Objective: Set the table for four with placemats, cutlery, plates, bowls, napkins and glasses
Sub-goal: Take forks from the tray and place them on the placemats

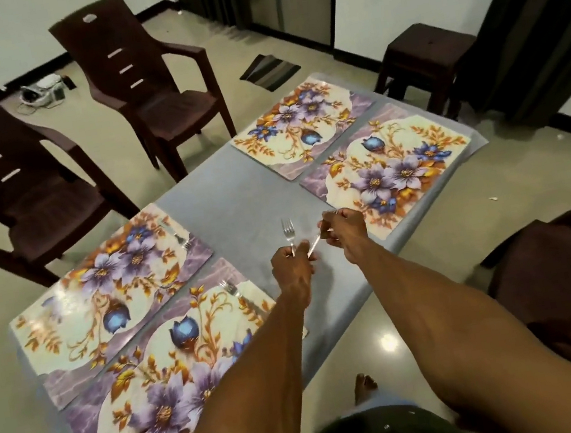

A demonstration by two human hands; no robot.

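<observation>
On the table (236,202), two floral placemats at 9 o'clock each carry a fork: the far-left placemat (105,280) has one (177,234) at its right end, the near-left placemat (175,378) another (233,291). The left hand (292,264) has its grip clamped on an upright fork (289,232), tines up. At its 2 o'clock, the right hand (344,225) pinches a second utensil (313,245), slanting toward the left fist. Two bare placemats (299,127) (389,168) lie at 1 o'clock.

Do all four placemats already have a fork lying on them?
No: only the two near placemats carry a fork; the two far placemats are bare.
</observation>
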